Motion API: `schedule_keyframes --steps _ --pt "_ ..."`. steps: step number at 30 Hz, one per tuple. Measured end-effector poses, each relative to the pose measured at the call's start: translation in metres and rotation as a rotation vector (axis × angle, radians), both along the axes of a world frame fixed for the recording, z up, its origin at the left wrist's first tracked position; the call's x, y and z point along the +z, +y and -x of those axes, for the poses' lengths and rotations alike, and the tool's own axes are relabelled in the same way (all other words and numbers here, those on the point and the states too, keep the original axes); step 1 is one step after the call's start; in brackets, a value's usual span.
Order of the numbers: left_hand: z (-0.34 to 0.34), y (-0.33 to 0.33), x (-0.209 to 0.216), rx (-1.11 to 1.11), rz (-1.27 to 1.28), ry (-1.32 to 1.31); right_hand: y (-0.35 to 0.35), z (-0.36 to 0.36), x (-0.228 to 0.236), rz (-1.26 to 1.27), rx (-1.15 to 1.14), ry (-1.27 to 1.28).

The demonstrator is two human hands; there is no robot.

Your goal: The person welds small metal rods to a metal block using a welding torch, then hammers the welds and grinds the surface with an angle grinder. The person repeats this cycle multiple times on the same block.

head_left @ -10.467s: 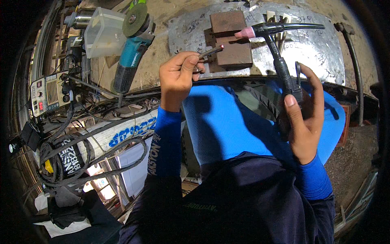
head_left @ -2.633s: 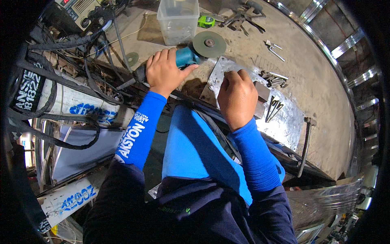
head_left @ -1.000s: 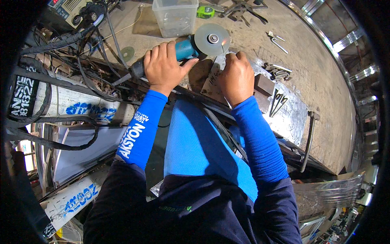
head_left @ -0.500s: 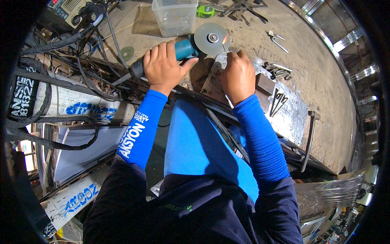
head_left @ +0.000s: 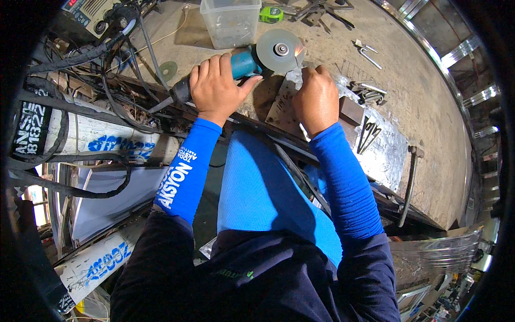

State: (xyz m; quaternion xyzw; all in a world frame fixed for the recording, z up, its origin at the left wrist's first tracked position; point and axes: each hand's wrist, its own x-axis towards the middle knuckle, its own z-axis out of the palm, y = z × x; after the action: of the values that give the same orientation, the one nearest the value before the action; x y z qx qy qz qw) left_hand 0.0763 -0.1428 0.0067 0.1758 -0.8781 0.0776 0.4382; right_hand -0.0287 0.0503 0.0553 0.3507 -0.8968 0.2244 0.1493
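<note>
My left hand [head_left: 217,88] is wrapped over the body of a teal angle grinder [head_left: 245,63], which lies on the workbench with its grey disc [head_left: 272,52] facing up. Between the fingers of my right hand [head_left: 316,99] is a thin metal rod [head_left: 298,63], mostly hidden by the hand. Its far tip meets the disc's right edge, where a small orange glow shows. Beneath and beside that hand lies a marked metal plate [head_left: 280,104]. A brown metal block [head_left: 351,111] sits just right of it, with several bent metal rods [head_left: 367,94] behind.
Behind the grinder stands a clear plastic container [head_left: 230,27] beside a green tape measure [head_left: 271,15]. Dark clamping tools [head_left: 322,13] lie farther back. On the right are a shiny plate [head_left: 394,145] and a clamp bar [head_left: 410,188]. Cables [head_left: 107,51] and white cylinders [head_left: 102,129] crowd the left.
My right hand has shifted very slightly, the rod's tip still at the disc edge. My left hand and the grinder stay in place.
</note>
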Motion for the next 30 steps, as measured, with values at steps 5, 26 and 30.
schedule_keyframes --steps 5,26,30 --pt "-0.001 0.000 0.001 0.002 0.009 0.006 0.000 0.002 -0.002 -0.011 -0.002 -0.010" --pt "0.001 -0.001 -0.001 -0.001 0.009 0.007 0.000 0.007 -0.005 0.041 -0.009 -0.065" --pt "0.000 0.002 0.002 0.022 -0.007 -0.007 0.005 0.003 0.012 0.368 -0.038 -0.261"
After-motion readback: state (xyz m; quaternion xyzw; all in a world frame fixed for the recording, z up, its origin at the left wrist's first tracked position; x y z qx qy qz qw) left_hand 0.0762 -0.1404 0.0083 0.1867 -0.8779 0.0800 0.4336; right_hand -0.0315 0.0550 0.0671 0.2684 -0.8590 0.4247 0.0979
